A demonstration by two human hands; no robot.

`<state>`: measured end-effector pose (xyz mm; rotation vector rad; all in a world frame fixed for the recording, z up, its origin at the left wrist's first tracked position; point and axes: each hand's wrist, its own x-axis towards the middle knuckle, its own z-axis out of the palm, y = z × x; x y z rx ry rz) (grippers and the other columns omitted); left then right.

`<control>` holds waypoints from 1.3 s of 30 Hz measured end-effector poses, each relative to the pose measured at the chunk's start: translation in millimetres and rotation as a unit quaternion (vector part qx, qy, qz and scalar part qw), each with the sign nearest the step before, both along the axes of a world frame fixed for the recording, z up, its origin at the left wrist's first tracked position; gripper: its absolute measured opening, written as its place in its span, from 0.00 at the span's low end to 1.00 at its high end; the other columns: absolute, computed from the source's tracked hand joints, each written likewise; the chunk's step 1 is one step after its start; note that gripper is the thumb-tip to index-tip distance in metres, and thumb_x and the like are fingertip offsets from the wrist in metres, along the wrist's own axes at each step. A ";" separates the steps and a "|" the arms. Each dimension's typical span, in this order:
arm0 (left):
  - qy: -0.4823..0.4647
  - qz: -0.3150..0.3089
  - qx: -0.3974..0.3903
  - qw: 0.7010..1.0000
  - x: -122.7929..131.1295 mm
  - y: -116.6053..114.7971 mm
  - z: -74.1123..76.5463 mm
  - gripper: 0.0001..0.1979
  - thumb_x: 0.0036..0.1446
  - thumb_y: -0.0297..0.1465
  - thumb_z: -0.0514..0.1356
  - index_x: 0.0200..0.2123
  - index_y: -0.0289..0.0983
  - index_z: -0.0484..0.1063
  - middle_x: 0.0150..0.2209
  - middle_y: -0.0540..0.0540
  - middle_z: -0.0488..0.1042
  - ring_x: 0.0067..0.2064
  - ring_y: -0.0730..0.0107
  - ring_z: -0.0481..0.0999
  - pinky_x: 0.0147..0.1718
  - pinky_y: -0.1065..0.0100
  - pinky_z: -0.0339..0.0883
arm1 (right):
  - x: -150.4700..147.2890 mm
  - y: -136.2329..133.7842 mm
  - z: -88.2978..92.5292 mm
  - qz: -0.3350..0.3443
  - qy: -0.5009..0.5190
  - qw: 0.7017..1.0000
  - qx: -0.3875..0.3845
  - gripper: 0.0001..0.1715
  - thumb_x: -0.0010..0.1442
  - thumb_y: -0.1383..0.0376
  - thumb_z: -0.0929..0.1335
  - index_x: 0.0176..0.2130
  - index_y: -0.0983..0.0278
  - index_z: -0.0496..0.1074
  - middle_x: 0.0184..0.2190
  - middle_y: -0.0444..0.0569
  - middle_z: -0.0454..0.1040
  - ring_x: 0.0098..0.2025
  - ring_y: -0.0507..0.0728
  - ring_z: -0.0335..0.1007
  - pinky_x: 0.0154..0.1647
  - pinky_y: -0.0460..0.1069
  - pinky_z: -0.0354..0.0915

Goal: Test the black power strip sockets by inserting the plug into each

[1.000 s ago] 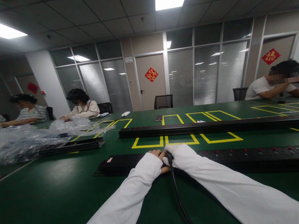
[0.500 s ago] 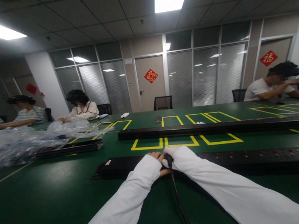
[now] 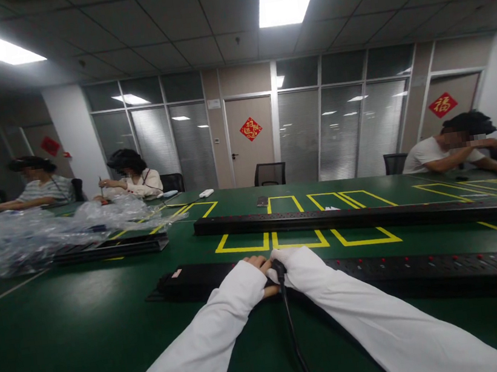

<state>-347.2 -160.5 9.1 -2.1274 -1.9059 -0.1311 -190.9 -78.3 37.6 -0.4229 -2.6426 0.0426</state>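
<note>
Both your sleeves [image 3: 205, 344] are plain white. The plug [image 3: 279, 269] and its cord [image 3: 291, 330] are black, and the near power strip [image 3: 197, 281] is black with a row of red dots [image 3: 407, 260]. Your counter [image 3: 91, 353] is dark green, patterned with yellow outlines [image 3: 243, 249]. Ahead of you, a red diamond sign [image 3: 251, 129] with gold characters marks a beige door [image 3: 242, 171]; on your left, a co-worker's shirt [image 3: 45, 191] has pale stripes.

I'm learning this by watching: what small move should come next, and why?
Probably a gentle push of the plug toward the near strip, the left hand bracing. The right hand holds the plug at the strip, and the left hand is on the strip beside it; whether the plug is seated is hidden.
</note>
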 end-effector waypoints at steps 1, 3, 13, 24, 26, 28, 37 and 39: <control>0.000 -0.003 0.003 1.000 0.2 -0.6 0.3 0.29 0.51 0.49 0.56 0.51 0.37 0.63 0.44 0.41 0.70 0.44 0.54 0.70 0.42 0.58 0.61 | 0.4 -0.4 1.0 0.001 -0.004 1.000 -0.004 0.16 0.56 0.51 0.61 0.35 0.60 0.66 0.28 0.44 0.70 0.29 0.52 0.64 0.29 0.44 0.55; -0.001 -0.015 0.018 1.000 0.7 -2.8 1.2 0.28 0.53 0.48 0.54 0.51 0.36 0.62 0.44 0.41 0.70 0.44 0.54 0.69 0.42 0.58 0.61 | 1.2 -0.8 2.4 0.006 -0.006 1.000 -0.010 0.16 0.57 0.51 0.61 0.36 0.60 0.66 0.28 0.44 0.71 0.29 0.51 0.64 0.29 0.44 0.55; 0.001 -0.016 0.012 1.000 -0.8 -1.3 -0.3 0.30 0.52 0.48 0.55 0.53 0.34 0.61 0.46 0.39 0.69 0.45 0.53 0.69 0.43 0.57 0.61 | -7.7 5.4 -5.9 -0.037 -0.010 0.999 0.034 0.18 0.55 0.50 0.62 0.37 0.60 0.67 0.29 0.46 0.71 0.30 0.53 0.65 0.29 0.45 0.54; 0.001 -0.013 0.018 1.000 1.0 -2.6 0.2 0.30 0.52 0.48 0.55 0.51 0.33 0.62 0.46 0.39 0.69 0.46 0.54 0.69 0.44 0.57 0.61 | -5.8 1.2 -4.7 -0.044 -0.018 0.996 0.075 0.18 0.57 0.50 0.60 0.35 0.61 0.66 0.30 0.48 0.72 0.31 0.54 0.66 0.30 0.46 0.54; -0.002 -0.004 0.003 1.000 0.7 0.0 -0.2 0.30 0.51 0.48 0.56 0.51 0.35 0.62 0.46 0.40 0.69 0.46 0.54 0.69 0.44 0.57 0.61 | -5.2 1.1 -3.8 -0.035 -0.014 0.997 0.068 0.17 0.57 0.51 0.60 0.34 0.61 0.66 0.29 0.47 0.71 0.30 0.54 0.66 0.29 0.46 0.54; -0.004 0.003 -0.012 1.000 0.3 2.0 -0.8 0.30 0.50 0.48 0.57 0.52 0.36 0.62 0.45 0.40 0.70 0.45 0.53 0.69 0.43 0.57 0.62 | -5.0 1.8 -3.5 -0.024 -0.012 0.998 0.063 0.16 0.57 0.51 0.60 0.34 0.61 0.66 0.29 0.46 0.71 0.30 0.53 0.66 0.29 0.46 0.54; -0.007 -0.006 0.006 1.000 0.4 -0.4 -1.7 0.29 0.51 0.48 0.56 0.52 0.36 0.61 0.46 0.40 0.69 0.46 0.53 0.69 0.44 0.57 0.61 | -8.8 8.4 -6.5 -0.039 -0.026 0.998 0.039 0.16 0.56 0.51 0.61 0.36 0.59 0.67 0.29 0.45 0.72 0.30 0.53 0.66 0.28 0.45 0.53; -0.010 -0.006 -0.001 1.000 0.0 0.1 -1.9 0.30 0.51 0.48 0.56 0.52 0.36 0.61 0.45 0.40 0.70 0.45 0.53 0.69 0.44 0.57 0.62 | -9.3 9.0 -6.9 -0.041 -0.029 0.998 0.039 0.16 0.56 0.51 0.62 0.37 0.59 0.67 0.29 0.44 0.72 0.29 0.53 0.66 0.28 0.45 0.53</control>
